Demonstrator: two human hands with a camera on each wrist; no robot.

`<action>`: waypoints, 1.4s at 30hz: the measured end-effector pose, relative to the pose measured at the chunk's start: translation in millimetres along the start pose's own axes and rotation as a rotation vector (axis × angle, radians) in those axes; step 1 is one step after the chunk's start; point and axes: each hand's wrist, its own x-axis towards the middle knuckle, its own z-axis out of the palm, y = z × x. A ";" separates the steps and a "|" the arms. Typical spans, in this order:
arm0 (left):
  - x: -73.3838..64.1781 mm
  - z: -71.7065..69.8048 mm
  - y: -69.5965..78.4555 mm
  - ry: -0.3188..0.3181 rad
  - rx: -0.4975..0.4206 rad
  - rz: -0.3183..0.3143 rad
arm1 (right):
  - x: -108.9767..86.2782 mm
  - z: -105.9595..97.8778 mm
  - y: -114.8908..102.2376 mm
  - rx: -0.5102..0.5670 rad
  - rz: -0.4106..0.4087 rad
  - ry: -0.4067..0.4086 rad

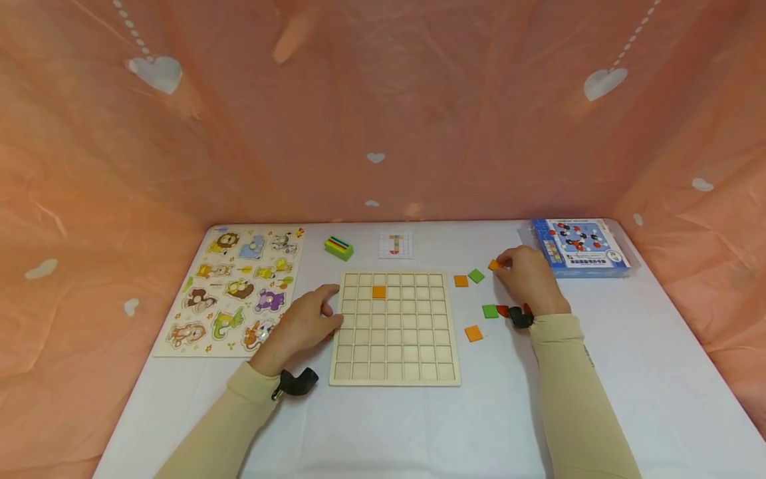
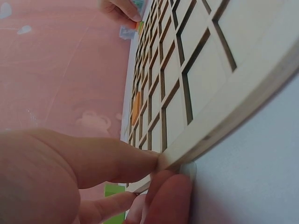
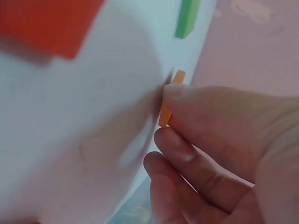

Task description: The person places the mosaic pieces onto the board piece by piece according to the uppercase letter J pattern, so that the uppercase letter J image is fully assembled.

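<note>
The square wooden grid board [image 1: 395,382] lies flat, with one orange tile [image 1: 379,292] in a cell near its upper left. My left hand [image 1: 304,322] holds the board's left edge; in the left wrist view its thumb [image 2: 114,161] rests on the rim with curled fingers against the side. To the right of the board, my right hand [image 1: 530,277] pinches another orange tile [image 3: 180,77] between thumb and fingers, close to the table. Around it lie loose tiles: green [image 1: 475,275], orange [image 1: 460,281] and red [image 3: 46,23], partly hidden by the wrist.
An animal picture puzzle [image 1: 239,293] lies at the left. Behind the board are a green box with coloured strips [image 1: 339,248] and a pattern card [image 1: 395,245] showing a hooked shape. A blue game box [image 1: 583,246] sits at the back right, before the pink cloth backdrop [image 1: 383,120].
</note>
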 end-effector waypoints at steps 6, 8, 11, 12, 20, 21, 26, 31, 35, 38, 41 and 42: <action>-1.4 -2.1 -0.5 0.003 0.007 0.007 | -4.5 -1.2 -17.3 0.037 -0.002 -0.020; -1.3 -2.6 -0.9 0.002 0.006 0.008 | -6.4 0.2 -25.3 0.054 -0.025 -0.024; -1.1 -2.1 -1.4 0.003 0.004 0.016 | -9.5 4.6 -37.7 0.053 -0.088 -0.037; -1.4 -1.6 -1.6 0.003 0.002 0.018 | -10.6 7.1 -41.8 0.052 -0.111 -0.045; 1.4 -0.4 -1.1 0.001 0.005 0.010 | -17.1 32.4 -73.6 0.053 -0.278 -0.055; 1.4 -0.5 -1.0 0.001 0.004 0.010 | -17.8 35.9 -77.5 0.040 -0.300 -0.051; 0.1 -0.8 -0.7 0.004 0.002 -0.001 | -18.4 53.2 -95.7 -0.031 -0.397 -0.064; -2.4 0.1 -1.3 0.006 -0.004 -0.015 | -18.6 64.6 -110.1 -0.064 -0.447 -0.082; -2.3 0.6 -1.3 0.002 -0.006 -0.002 | -21.8 67.3 -116.1 -0.082 -0.436 -0.085; -1.9 0.4 -1.1 0.002 0.000 0.007 | -22.1 68.0 -117.0 -0.110 -0.435 -0.077; -1.8 -0.3 -0.3 0.007 -0.002 0.004 | -20.8 68.2 -117.0 -0.127 -0.444 -0.065; -1.7 -0.5 -0.3 0.008 -0.002 0.003 | -20.0 68.2 -117.2 -0.127 -0.445 -0.065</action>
